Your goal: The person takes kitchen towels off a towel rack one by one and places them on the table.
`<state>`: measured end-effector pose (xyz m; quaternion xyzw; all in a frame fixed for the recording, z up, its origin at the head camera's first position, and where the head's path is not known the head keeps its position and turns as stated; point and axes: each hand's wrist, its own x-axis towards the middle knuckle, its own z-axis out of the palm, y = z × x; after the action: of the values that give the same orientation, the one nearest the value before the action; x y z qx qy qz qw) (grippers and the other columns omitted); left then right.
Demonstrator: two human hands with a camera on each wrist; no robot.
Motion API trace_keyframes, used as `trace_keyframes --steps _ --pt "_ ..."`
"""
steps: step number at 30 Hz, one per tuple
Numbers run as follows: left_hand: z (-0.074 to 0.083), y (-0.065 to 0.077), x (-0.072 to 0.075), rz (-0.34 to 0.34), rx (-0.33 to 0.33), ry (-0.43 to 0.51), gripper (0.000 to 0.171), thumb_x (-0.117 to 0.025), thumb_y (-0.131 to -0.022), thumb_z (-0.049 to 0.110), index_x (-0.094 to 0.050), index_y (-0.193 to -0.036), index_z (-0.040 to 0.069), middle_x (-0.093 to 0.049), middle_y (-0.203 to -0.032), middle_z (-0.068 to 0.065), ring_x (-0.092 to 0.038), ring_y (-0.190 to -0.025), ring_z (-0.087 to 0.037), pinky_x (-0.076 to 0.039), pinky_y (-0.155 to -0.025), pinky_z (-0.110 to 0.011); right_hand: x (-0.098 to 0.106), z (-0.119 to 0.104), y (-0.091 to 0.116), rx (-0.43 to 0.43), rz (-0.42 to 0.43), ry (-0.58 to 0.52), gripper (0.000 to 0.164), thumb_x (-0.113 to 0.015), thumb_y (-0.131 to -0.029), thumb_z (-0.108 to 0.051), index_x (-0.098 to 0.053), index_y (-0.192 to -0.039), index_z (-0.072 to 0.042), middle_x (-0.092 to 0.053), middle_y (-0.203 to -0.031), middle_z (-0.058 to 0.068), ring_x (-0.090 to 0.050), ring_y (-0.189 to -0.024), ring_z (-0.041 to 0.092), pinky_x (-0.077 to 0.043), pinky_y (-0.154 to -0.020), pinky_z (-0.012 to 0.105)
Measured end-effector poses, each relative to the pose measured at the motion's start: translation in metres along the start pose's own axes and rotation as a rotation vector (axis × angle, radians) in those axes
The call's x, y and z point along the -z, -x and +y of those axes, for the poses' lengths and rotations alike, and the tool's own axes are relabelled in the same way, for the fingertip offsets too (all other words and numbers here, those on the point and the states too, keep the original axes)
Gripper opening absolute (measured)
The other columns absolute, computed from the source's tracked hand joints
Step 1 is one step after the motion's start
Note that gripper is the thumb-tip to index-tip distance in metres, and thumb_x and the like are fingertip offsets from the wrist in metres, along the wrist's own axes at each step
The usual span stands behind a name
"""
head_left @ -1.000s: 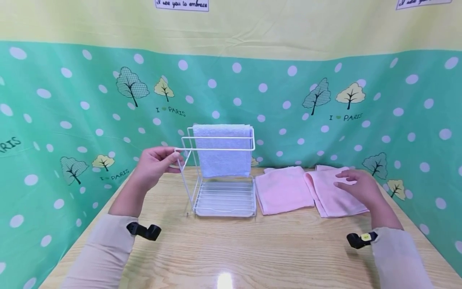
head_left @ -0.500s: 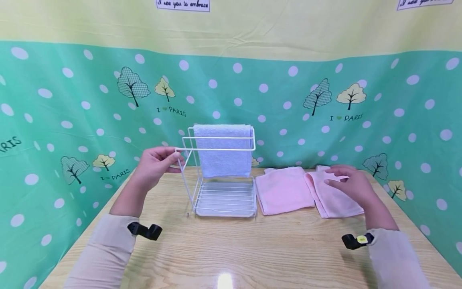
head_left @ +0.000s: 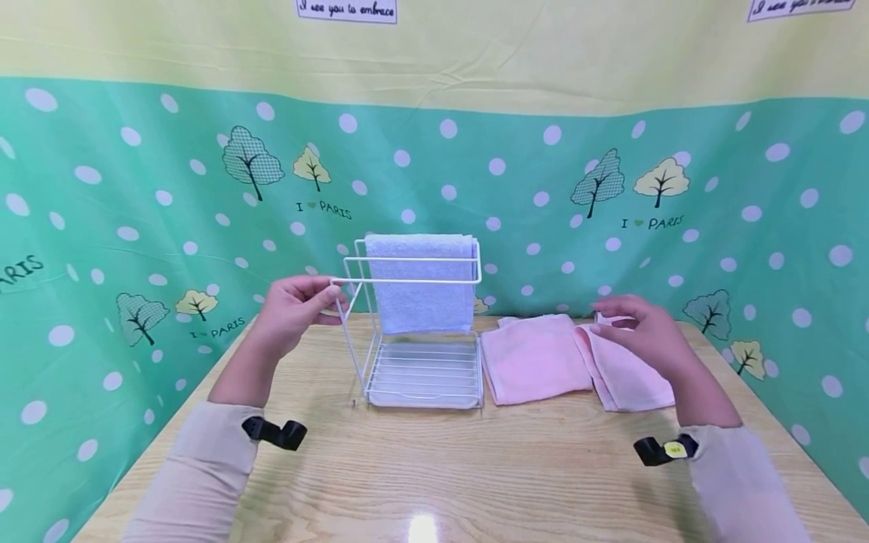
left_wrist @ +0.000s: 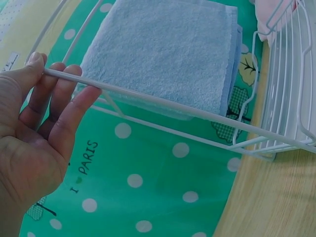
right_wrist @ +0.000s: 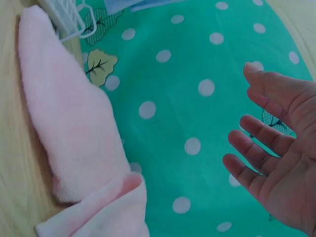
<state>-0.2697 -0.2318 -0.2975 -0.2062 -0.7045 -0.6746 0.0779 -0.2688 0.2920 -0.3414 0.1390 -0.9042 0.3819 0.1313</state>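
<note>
At the upper left corner of a white wire rack (head_left: 407,281), my left hand (head_left: 299,309) pinches the frame between thumb and fingers, as the left wrist view also shows. A folded light blue towel (head_left: 424,302) hangs over the rack's back bar. To the right of the rack lie two folded pink towels, one flat pink towel (head_left: 536,358) and another pink towel (head_left: 621,373) with a turned-up left edge. My right hand (head_left: 645,332) hovers above this second towel, its fingers relaxed and apart, holding nothing in the right wrist view.
A pale tray (head_left: 424,373) sits under wires in the rack's base. Everything stands on a light wooden table (head_left: 462,467). A green dotted curtain (head_left: 516,173) rises right behind the rack and towels.
My right hand has moved left above the right pink towel. My left hand stays on the rack, and the rack and towels have not moved.
</note>
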Motion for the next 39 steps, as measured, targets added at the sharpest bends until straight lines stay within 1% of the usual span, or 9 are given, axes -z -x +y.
trace_keyframes --steps 3,7,13,19,22,24,30,34,39 --pt "0.0 0.001 -0.001 0.004 0.005 -0.004 0.011 -0.066 -0.094 0.008 -0.075 -0.097 0.011 -0.07 -0.083 -0.008 -0.07 -0.075 -0.018 -0.061 -0.07 -0.038 0.001 -0.013 -0.004 0.007 -0.01 -0.033 0.045 -0.072 -0.09 -0.032 -0.063 -0.127 -0.007 -0.051 -0.137 0.014 -0.057 -0.112 0.036 -0.053 -0.079 0.013" --pt "0.001 0.002 -0.003 0.004 0.013 -0.006 0.013 -0.065 -0.094 0.008 -0.076 -0.096 0.014 -0.071 -0.083 -0.008 -0.071 -0.075 -0.018 -0.062 -0.071 -0.038 0.001 -0.029 -0.011 0.028 -0.007 -0.09 0.046 -0.073 -0.09 -0.029 -0.062 -0.128 -0.006 -0.053 -0.135 0.012 -0.055 -0.113 0.032 -0.052 -0.078 0.011" --pt "0.002 0.002 -0.003 0.009 0.026 -0.013 0.015 -0.064 -0.095 0.006 -0.075 -0.095 0.016 -0.071 -0.083 -0.008 -0.071 -0.075 -0.018 -0.062 -0.07 -0.037 0.001 -0.048 -0.022 0.059 -0.015 -0.087 0.045 -0.072 -0.09 -0.031 -0.063 -0.129 -0.01 -0.055 -0.134 0.009 -0.055 -0.113 0.028 -0.052 -0.078 0.012" --pt "0.002 0.001 -0.002 0.012 0.027 -0.024 0.012 -0.064 -0.095 0.008 -0.075 -0.096 0.014 -0.07 -0.084 -0.009 -0.071 -0.075 -0.018 -0.062 -0.071 -0.038 0.002 -0.066 -0.033 0.11 -0.017 -0.14 0.04 -0.074 -0.089 -0.022 -0.064 -0.126 -0.01 -0.057 -0.132 0.005 -0.057 -0.11 0.026 -0.053 -0.083 0.015" --pt "0.003 0.001 -0.002 0.008 0.021 -0.021 0.011 -0.065 -0.095 0.009 -0.075 -0.097 0.013 -0.071 -0.084 -0.01 -0.071 -0.076 -0.018 -0.062 -0.071 -0.038 0.003 -0.076 -0.037 0.115 -0.024 -0.132 0.039 -0.075 -0.088 -0.023 -0.066 -0.125 -0.012 -0.059 -0.129 0.003 -0.058 -0.109 0.023 -0.052 -0.084 0.016" --pt "0.003 0.001 -0.001 0.009 0.023 -0.02 0.01 -0.065 -0.095 0.009 -0.075 -0.097 0.012 -0.071 -0.084 -0.01 -0.071 -0.076 -0.017 -0.062 -0.071 -0.038 0.004 -0.082 -0.04 0.12 -0.04 -0.117 0.04 -0.075 -0.088 -0.025 -0.065 -0.125 -0.014 -0.058 -0.129 0.003 -0.057 -0.111 0.023 -0.054 -0.086 0.02" --pt "0.001 0.001 -0.001 0.004 0.03 -0.028 0.01 -0.065 -0.095 0.01 -0.075 -0.097 0.012 -0.07 -0.083 -0.009 -0.07 -0.076 -0.018 -0.061 -0.072 -0.039 0.005 -0.094 -0.047 0.149 -0.131 -0.108 0.049 -0.077 -0.086 -0.027 -0.061 -0.131 -0.016 -0.054 -0.134 0.006 -0.054 -0.119 0.029 -0.051 -0.099 0.046" --pt "0.0 0.0 -0.001 0.01 0.026 -0.026 0.01 -0.065 -0.095 0.009 -0.075 -0.097 0.012 -0.07 -0.083 -0.009 -0.07 -0.076 -0.018 -0.061 -0.072 -0.04 0.004 -0.1 -0.052 0.182 -0.175 -0.083 0.053 -0.077 -0.086 -0.027 -0.058 -0.135 -0.02 -0.053 -0.138 0.002 -0.053 -0.121 0.028 -0.051 -0.098 0.05" --pt "0.001 0.001 0.001 0.015 0.034 -0.045 0.01 -0.065 -0.095 0.011 -0.075 -0.098 0.012 -0.07 -0.084 -0.008 -0.07 -0.076 -0.018 -0.061 -0.072 -0.039 0.001 -0.108 -0.058 0.225 -0.199 -0.068 0.054 -0.078 -0.086 -0.023 -0.057 -0.135 -0.016 -0.053 -0.138 0.005 -0.053 -0.121 0.028 -0.049 -0.1 0.052"
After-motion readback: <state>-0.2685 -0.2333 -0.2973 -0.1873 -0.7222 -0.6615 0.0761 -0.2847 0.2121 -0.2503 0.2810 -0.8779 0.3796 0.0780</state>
